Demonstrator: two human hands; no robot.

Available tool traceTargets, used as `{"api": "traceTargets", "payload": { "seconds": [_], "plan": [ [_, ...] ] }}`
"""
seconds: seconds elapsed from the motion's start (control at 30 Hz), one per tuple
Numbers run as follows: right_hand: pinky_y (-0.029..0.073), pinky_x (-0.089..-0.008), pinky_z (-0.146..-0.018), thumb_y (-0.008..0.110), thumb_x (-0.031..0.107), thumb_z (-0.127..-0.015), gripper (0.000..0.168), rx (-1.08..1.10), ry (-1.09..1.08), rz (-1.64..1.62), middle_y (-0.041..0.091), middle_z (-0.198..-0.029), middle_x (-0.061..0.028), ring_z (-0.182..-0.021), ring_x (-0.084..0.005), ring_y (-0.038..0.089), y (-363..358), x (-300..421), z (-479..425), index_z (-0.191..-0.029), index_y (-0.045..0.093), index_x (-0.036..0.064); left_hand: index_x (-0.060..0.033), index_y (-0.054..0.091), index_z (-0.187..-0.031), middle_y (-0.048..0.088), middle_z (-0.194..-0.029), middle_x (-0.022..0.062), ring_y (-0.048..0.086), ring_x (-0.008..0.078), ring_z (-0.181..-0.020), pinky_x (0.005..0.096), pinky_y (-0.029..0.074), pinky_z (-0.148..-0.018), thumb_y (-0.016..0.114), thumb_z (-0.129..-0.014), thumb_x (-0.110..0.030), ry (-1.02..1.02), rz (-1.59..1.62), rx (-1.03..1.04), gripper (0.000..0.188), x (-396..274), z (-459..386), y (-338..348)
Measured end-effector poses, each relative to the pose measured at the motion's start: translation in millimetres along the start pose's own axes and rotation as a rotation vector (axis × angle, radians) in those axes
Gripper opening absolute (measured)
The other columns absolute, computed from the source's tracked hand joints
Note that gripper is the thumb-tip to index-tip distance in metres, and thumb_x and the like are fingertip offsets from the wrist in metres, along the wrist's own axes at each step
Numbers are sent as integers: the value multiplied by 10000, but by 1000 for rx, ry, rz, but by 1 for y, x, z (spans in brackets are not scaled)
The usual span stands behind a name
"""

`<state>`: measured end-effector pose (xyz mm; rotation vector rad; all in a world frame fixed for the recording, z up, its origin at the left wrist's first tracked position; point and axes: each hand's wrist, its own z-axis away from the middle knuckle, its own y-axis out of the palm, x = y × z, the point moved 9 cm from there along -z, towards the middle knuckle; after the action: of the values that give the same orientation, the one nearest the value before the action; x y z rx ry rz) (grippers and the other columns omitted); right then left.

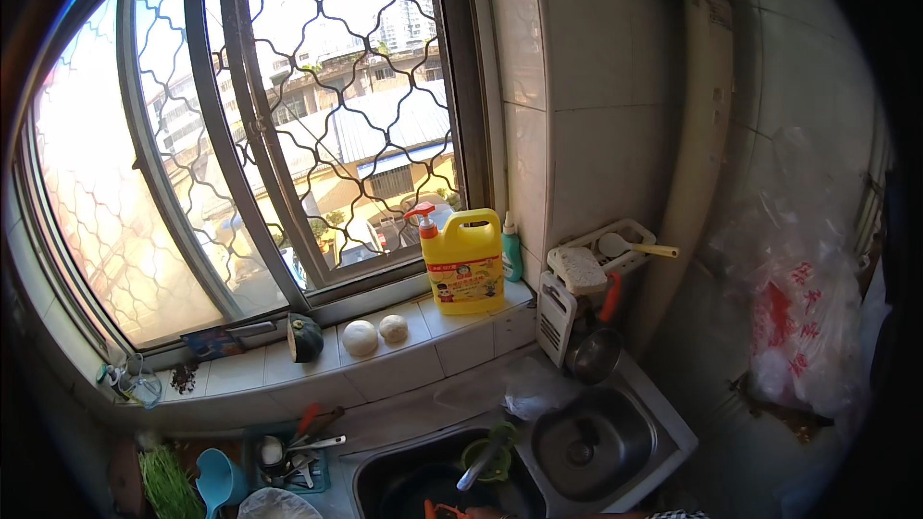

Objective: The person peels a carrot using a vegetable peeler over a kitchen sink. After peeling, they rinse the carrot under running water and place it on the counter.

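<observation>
At the bottom edge, my right hand (pixel 484 513) shows only in part, over the large sink basin (pixel 375 472). Its fingers close on an orange object (pixel 441 510), mostly cut off, so I cannot tell its kind. A checked sleeve (pixel 678 515) shows farther right. My left hand is out of view. Just above the right hand is the metal faucet spout (pixel 479 470), with a green plastic strainer (pixel 499 463) behind it. The smaller steel basin (pixel 566 440) lies to the right.
Left of the sink are a utensil basket (pixel 317 479), a blue ladle (pixel 220 479) and green vegetables (pixel 166 479). A yellow detergent jug (pixel 465 267), two round white vegetables (pixel 360 338) and a cut squash (pixel 306 339) line the sill. A saucepan (pixel 595 357) stands by the small basin.
</observation>
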<state>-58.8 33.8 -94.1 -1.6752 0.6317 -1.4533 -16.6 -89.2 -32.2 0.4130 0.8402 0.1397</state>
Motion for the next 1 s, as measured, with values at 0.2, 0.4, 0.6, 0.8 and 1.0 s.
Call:
{"api": "traceTargets", "payload": {
  "seconds": [0.2,0.4,0.6,0.8,1.0],
  "plan": [
    [443,-470,-561,376,341,-939,374,155,119,-447,623,-739,-207,-613,-360,602,-55,54,-6,-922,604,45,-53,602,-1038,632,-792,131,623,265,-768,415,499,-628,569,-810,-347,417,-1278,-570,374,-22,-53,-96],
    [453,-442,-665,394,461,-915,494,85,199,-389,629,-782,-203,-740,-346,615,-83,29,32,-816,618,31,-147,590,-1089,593,-1094,115,608,351,-941,488,494,-771,497,-868,-330,-23,-1483,-633,301,-11,-64,-22],
    [452,-433,-646,443,464,-897,462,106,245,-625,619,-728,-184,-701,-343,603,-108,47,34,-774,615,53,-117,640,-1019,619,-1018,155,598,351,-961,451,478,-820,490,-875,-376,296,-1669,-903,333,-25,-59,-55],
    [443,-438,-605,470,446,-896,429,151,353,-690,617,-710,-179,-675,-337,602,-95,21,44,-779,624,63,-78,650,-1000,629,-970,210,613,351,-879,458,494,-763,499,-859,-432,215,-1579,-435,410,-16,-62,-33],
    [450,-416,-594,517,376,-887,345,103,208,-414,623,-721,-180,-623,-308,582,-68,17,28,-843,642,57,-171,320,-1333,625,-1023,218,641,324,-829,445,512,-703,531,-841,-505,-87,-346,19,630,55,-101,-89]
  ]
}}
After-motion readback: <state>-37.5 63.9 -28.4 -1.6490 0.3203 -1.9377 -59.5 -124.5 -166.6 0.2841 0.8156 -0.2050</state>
